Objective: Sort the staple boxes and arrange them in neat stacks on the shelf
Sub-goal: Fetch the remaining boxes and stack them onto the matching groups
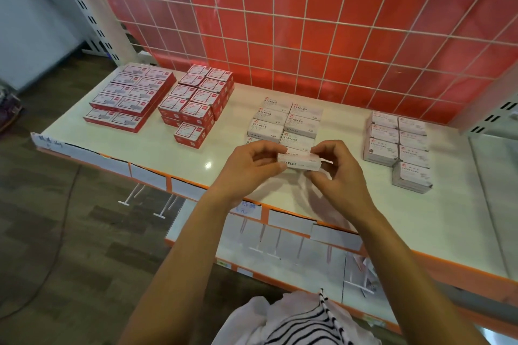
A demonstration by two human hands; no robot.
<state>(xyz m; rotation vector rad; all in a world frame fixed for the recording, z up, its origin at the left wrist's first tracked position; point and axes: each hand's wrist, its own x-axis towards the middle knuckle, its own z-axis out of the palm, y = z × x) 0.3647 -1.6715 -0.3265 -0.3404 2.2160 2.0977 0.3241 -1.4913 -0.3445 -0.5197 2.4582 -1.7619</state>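
Head view.

Both forearms reach forward from the near edge and converge over the middle of the shelf point(157, 154). The left hand point(249, 165) has its fingers curled, pinching the left end of a white staple box point(298, 161) between thumb and fingertips. The right hand point(336, 171) pinches the right end of the same box in the same way. The box is held level, printed face toward the camera, just above the shelf surface. It sits directly in front of the white STAPLES stack point(288, 123) and hides that stack's nearest row.

Surroundings:
- Far left: a block of flat red boxes point(131, 95), two columns, layered.
- Just right of it: a stack of smaller red boxes point(196, 101), with a single red box point(189, 136) at its near end.
- Right: a group of pale boxes point(398, 143), two columns; print too small to read with certainty.
- Behind the shelf: a white wire grid point(308, 22) over a red back panel.
- Below: a lower shelf point(294, 255) with label strips along the edge.
- Bottom of the view: a striped garment point(302, 319).
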